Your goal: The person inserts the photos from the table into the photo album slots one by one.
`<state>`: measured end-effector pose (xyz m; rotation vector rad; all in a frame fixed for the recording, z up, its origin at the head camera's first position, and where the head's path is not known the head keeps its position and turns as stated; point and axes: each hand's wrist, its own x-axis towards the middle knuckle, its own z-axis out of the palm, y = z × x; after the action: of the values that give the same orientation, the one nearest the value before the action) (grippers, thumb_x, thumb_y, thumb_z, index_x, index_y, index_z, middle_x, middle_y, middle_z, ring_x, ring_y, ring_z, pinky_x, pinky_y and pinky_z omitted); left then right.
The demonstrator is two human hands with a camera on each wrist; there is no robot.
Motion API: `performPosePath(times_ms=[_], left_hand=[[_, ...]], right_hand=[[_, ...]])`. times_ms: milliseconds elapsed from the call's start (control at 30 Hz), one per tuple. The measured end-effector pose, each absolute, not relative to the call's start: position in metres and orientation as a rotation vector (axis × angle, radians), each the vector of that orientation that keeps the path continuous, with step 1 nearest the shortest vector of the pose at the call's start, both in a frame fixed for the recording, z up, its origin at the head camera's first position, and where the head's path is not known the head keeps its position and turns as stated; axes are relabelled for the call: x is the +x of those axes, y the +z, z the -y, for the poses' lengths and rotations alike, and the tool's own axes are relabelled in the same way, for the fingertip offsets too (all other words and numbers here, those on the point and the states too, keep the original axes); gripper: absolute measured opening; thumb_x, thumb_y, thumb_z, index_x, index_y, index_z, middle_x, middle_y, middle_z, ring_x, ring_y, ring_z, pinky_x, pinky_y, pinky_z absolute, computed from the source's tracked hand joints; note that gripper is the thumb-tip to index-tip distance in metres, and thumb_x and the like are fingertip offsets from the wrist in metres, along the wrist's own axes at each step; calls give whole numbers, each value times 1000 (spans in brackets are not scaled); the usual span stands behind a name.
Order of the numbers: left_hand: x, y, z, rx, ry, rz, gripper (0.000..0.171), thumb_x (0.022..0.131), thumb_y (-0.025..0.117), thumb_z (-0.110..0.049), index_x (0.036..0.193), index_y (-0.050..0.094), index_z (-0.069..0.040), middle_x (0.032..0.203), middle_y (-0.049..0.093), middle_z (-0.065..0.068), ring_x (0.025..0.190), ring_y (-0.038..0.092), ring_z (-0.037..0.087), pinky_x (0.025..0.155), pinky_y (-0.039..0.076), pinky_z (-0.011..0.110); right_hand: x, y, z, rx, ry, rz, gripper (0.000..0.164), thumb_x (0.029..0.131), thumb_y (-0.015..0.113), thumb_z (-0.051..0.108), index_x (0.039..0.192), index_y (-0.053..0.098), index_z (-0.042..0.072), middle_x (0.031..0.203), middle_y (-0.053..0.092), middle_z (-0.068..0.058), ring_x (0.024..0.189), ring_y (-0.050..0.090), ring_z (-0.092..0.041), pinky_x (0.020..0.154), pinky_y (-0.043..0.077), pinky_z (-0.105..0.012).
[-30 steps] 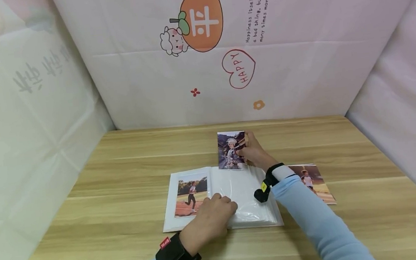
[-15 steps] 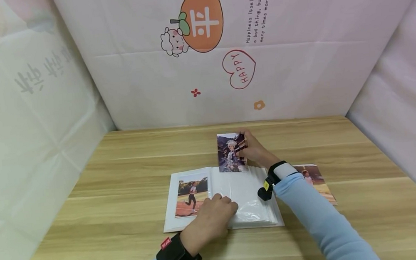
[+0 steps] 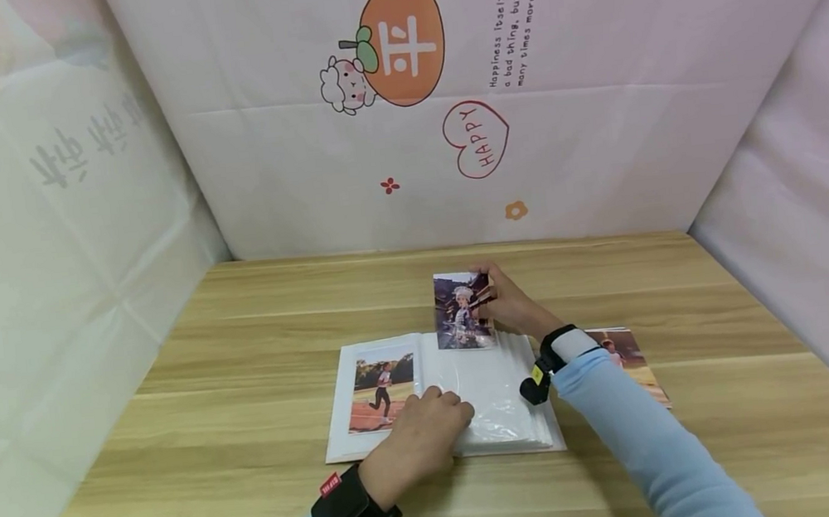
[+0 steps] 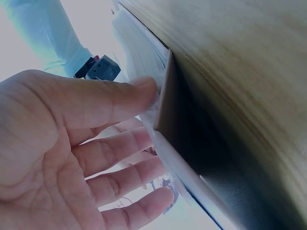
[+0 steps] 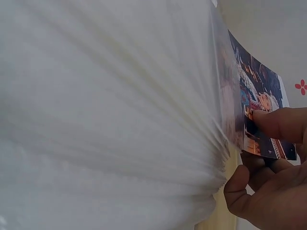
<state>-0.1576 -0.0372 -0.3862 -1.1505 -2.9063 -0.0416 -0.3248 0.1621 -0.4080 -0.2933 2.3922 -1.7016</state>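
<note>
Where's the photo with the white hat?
In the head view, the white-hat photo is in the right hand, at the far edge of the right page of the photo album.

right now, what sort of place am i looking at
Probably a screened-off work booth: a wooden table with an open photo album on it, and white sheets rising on three sides.

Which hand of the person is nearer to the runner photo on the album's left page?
The left hand: it is at the near right corner of the runner photo. The right hand is farther, at the far edge of the album, pinching the chef photo.
</note>
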Motion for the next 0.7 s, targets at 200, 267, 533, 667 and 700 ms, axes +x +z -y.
performPosePath(times_ms=[200,267,533,667,700], left_hand=[[-158,-386,36,-1145,-34,2903,35,61,80,-9,92,66,-18,85,59,-3,75,50,15,55,40,28],[-158,-387,36,-1142,-38,2907,35,61,81,-10,92,66,-18,85,59,-3,75,50,15,55,39,28],[-157,-385,35,-1142,-60,2917,36,60,81,-9,93,66,-17,85,59,-3,76,50,15,55,38,28],[-157,-384,35,-1145,-69,2914,38,60,81,-8,93,65,-17,87,59,-3,76,50,15,56,39,28],[-157,-385,35,-1145,-73,2912,39,59,81,-8,93,65,-17,88,59,-4,77,50,15,56,39,28]], right_hand=[[-321,-410,-167,-282,-1696,-2354,65,83,51,-18,138,28,8,107,50,-25,78,57,-25,59,47,-31],[-319,-411,-170,-294,-1703,-2326,63,84,51,-17,137,30,9,99,54,-23,71,56,-24,56,46,-30],[-307,-408,-174,-405,-1644,-2284,55,86,48,-14,136,33,5,91,57,-23,63,57,-26,57,47,-32],[-306,-410,-176,-426,-1625,-2292,52,86,47,-14,135,35,2,93,58,-22,63,59,-26,60,48,-32],[-305,-410,-176,-433,-1622,-2297,52,86,48,-13,135,36,2,94,58,-21,65,59,-25,62,47,-32]])
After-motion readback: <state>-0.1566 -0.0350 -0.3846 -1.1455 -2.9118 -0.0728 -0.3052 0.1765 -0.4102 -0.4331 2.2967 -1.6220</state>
